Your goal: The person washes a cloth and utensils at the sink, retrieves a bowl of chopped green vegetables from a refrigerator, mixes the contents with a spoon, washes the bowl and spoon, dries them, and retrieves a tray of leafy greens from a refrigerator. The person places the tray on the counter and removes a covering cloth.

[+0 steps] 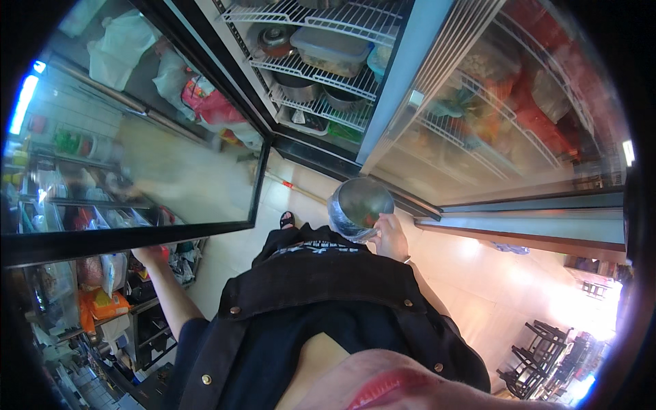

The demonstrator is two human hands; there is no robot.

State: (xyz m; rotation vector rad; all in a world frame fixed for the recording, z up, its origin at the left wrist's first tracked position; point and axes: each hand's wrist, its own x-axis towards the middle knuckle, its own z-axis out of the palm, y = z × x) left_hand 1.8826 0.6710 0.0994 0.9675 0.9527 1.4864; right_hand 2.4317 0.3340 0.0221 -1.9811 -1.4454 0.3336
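Observation:
In my right hand (391, 237) is a round bowl (353, 200) with clear plastic wrap around it, gripped by its near right rim. My left hand (148, 254) is at the black frame of a swung-out glass door (128, 230); its fingertips are partly hidden there, so I cannot tell how they close. Ahead stands a glass-door refrigerator with white wire shelves (312, 66). On them are a lidded plastic container (333, 48), a pot with a glass lid (277, 38) and metal pots (297, 89). Several packed items on the lowest shelf are hard to make out.
To the right is another glass door (492, 123), with bagged goods behind it. A wooden stick (302, 192) lies across the tiled floor (461, 277) near my sandalled foot (287, 220). Loaded racks (138, 312) stand at left, stacked black chairs (538, 353) at lower right.

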